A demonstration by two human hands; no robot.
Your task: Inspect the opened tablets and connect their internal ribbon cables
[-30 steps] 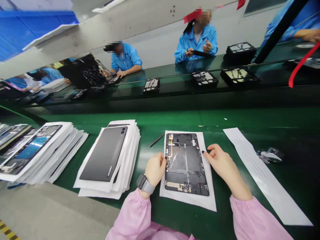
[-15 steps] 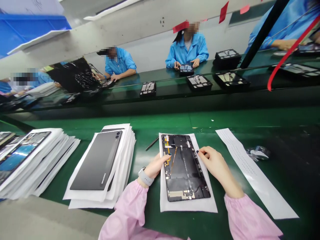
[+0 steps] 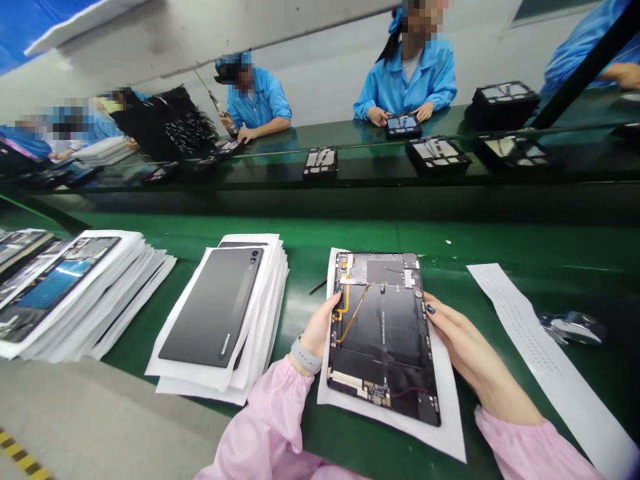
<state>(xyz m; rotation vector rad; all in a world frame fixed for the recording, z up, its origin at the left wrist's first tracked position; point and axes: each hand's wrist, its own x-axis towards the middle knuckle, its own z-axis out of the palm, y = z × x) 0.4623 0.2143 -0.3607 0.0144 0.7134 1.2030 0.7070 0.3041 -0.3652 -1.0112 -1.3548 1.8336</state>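
An opened tablet [image 3: 397, 327] with its battery, flex cables and boards showing is between my two hands, over a white sheet [image 3: 443, 437]. My left hand [image 3: 319, 328], wearing a grey watch band, grips its left edge, with the thumb on top. At the right edge my right hand [image 3: 457, 333] holds the tablet, fingers underneath or beside it and partly hidden. The tablet looks slightly raised at the near right. A thin dark tool [image 3: 317, 287] lies on the bench just beyond my left hand.
Left stands a stack of grey tablet backs [image 3: 213, 307] between white sheets; farther left, a stack of opened tablets [image 3: 75, 280]. A printed paper strip [image 3: 530, 340] and a shiny clear item [image 3: 573, 327] lie right. Co-workers in blue [image 3: 410, 80] sit behind a shelf with black trays [image 3: 320, 162].
My right hand has gone from a pinch above the tablet's right side to holding its right edge. The tablet has turned slightly and looks lifted. The camera view has shifted.
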